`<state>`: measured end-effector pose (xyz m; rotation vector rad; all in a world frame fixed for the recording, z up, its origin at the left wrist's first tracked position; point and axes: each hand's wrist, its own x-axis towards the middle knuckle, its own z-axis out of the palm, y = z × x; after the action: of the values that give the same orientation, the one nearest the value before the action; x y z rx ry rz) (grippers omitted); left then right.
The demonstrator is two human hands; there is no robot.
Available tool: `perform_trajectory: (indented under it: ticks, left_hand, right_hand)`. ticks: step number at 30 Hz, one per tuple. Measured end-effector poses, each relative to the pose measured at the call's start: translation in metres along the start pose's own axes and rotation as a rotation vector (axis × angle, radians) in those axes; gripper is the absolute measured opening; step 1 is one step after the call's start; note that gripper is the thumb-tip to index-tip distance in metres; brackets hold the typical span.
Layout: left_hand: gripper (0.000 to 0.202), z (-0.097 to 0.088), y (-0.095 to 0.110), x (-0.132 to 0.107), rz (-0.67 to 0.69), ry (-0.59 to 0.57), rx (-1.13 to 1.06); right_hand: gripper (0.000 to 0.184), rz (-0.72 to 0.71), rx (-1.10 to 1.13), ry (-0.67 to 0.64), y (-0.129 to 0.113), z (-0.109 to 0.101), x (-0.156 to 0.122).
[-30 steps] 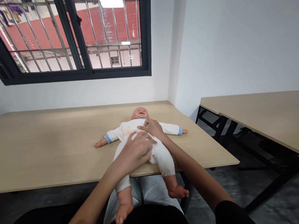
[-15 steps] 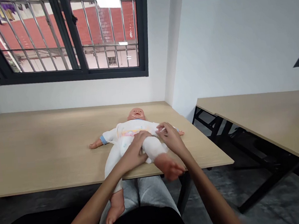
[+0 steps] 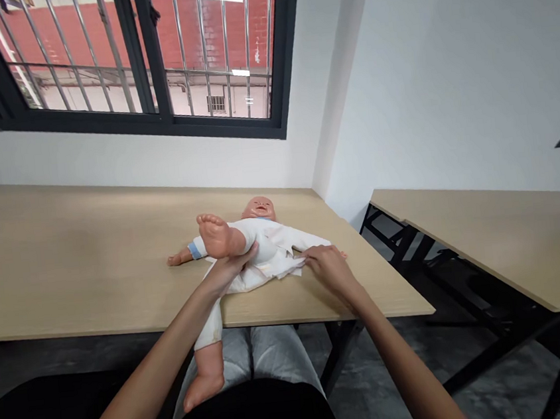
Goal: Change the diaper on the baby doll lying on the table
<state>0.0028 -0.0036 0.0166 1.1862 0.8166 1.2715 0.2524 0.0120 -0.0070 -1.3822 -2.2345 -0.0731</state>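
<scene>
A baby doll (image 3: 261, 209) in white clothes with blue cuffs lies on its back on the wooden table (image 3: 105, 261), head toward the wall. My left hand (image 3: 238, 260) is closed around one of its legs, which is lifted and folded over the body with the bare foot (image 3: 215, 235) up. Its other leg (image 3: 207, 330) hangs over the table's front edge. At the doll's hip, on the right, my right hand (image 3: 326, 261) pinches the edge of a white diaper (image 3: 279, 266), pulled out sideways. Part of the diaper is hidden under the doll.
A barred window (image 3: 154, 56) is in the wall behind the table. To the right, past a gap, stands a second wooden table (image 3: 483, 235) with black legs. My lap in grey trousers (image 3: 280, 356) is just below the front edge.
My left hand has raised the doll's leg from the table edge up and left over its body. My right hand has moved slightly down and right, drawing the diaper's edge outward. The view has tilted.
</scene>
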Motion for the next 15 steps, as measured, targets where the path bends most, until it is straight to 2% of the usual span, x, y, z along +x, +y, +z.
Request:
perform_trajectory:
  ticks: [2, 7, 11, 15]
  left_hand:
    - [0.057, 0.001, 0.002, -0.001, 0.041, -0.038, -0.055]
    - [0.059, 0.003, 0.005, -0.002, 0.065, -0.075, -0.157]
    - [0.058, 0.002, 0.002, 0.0, 0.069, -0.057, -0.134]
    - [0.059, 0.0, 0.0, 0.0, 0.088, -0.025, 0.025]
  right_hand:
    - [0.022, 0.018, 0.051, 0.034, 0.01, -0.009, 0.005]
    - [0.019, 0.007, 0.419, 0.147, 0.022, -0.02, 0.014]
    - [0.019, 0.043, 0.237, 0.222, 0.015, -0.011, 0.026]
    - [0.017, 0.083, 0.101, 0.117, 0.001, 0.009, 0.035]
